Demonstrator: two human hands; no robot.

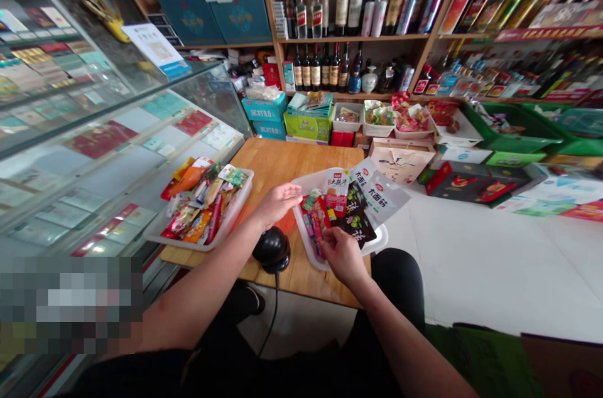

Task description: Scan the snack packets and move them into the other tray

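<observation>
Pink packets [314, 228] lie in the right tray [382, 238], along its left side, in the head view. The right hand [343, 257] is at their near end, fingers bent in and tips touching them; whether it grips one I cannot tell. The left hand [277, 203] is open, fingers straight and together, just beside that tray's left rim, with the scanner [271, 247] near its wrist. Black bags [354, 219] and silver bags [385, 196] lie to the right of the packets, some jutting over the rim. The right tray reaches past the table's [273, 156] right edge, the left tray [188, 243] past its left. Wood shows between the trays and behind them; the glass case [117, 153] stands close on the left, white floor [471, 247] to the right.
</observation>
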